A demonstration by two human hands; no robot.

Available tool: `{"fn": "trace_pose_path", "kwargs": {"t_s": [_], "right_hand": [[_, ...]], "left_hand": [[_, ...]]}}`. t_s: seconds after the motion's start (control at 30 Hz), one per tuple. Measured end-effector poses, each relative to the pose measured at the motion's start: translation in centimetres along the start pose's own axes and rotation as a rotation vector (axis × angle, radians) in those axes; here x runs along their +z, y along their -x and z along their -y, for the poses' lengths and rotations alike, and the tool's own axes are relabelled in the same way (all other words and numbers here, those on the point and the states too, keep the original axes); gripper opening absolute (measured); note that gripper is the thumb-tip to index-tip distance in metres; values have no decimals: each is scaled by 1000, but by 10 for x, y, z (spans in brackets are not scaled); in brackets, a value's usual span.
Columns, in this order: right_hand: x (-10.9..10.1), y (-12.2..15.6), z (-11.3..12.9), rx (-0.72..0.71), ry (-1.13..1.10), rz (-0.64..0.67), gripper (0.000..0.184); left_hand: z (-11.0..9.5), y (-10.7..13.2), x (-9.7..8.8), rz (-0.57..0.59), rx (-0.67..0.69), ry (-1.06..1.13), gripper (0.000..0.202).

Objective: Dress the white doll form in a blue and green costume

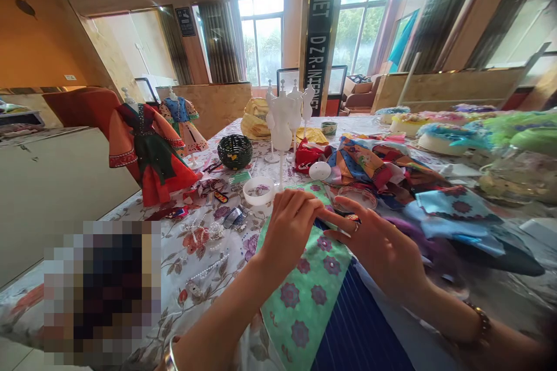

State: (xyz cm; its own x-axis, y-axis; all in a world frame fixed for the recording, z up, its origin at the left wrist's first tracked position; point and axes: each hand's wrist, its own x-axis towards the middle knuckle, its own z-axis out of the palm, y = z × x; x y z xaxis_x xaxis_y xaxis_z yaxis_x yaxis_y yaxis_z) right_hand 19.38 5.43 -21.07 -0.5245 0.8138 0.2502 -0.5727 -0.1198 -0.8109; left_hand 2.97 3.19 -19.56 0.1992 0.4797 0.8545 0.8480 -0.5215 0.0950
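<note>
My left hand (pixel 289 232) rests on a mint-green cloth with purple flowers (pixel 307 295), its fingers curled and pinched at the cloth's upper edge. My right hand (pixel 376 240) lies beside it with the fingers stretched toward the left hand, a ring on one finger and a small dark thing under the fingertips that I cannot make out. The green cloth lies over a dark blue striped fabric (pixel 357 330) on the flowered tablecloth (pixel 191 255).
A white bowl (pixel 258 190), a dark woven basket (pixel 235 151), white doll mannequins (pixel 282 119), a dressed doll in red and green (pixel 150 153), a heap of coloured fabrics (pixel 383 174), beads and small tools lie around. A pixelated patch covers the lower left.
</note>
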Motion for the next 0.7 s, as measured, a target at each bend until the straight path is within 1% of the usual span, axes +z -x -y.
{"fn": "trace_pose_path", "kwargs": {"t_s": [0.23,0.33,0.43,0.5,0.7], "right_hand": [[3,0,2,31,1,-20,39],[5,1,3,38,-12,-24,40],[5,1,4,46,-33,-24,40],[5,1,4,51,-48,-31,41],[5,2,5,44,-63,-35,42]], "left_hand": [[0,-1,-1,-5,-11,60,11],[2,0,-1,-22,-47,127,11],[4,0,-1,-16,-73,152,12],[5,0,-1,-14,-50,133,12],[6,1,-5,-58,35,73,13]]}}
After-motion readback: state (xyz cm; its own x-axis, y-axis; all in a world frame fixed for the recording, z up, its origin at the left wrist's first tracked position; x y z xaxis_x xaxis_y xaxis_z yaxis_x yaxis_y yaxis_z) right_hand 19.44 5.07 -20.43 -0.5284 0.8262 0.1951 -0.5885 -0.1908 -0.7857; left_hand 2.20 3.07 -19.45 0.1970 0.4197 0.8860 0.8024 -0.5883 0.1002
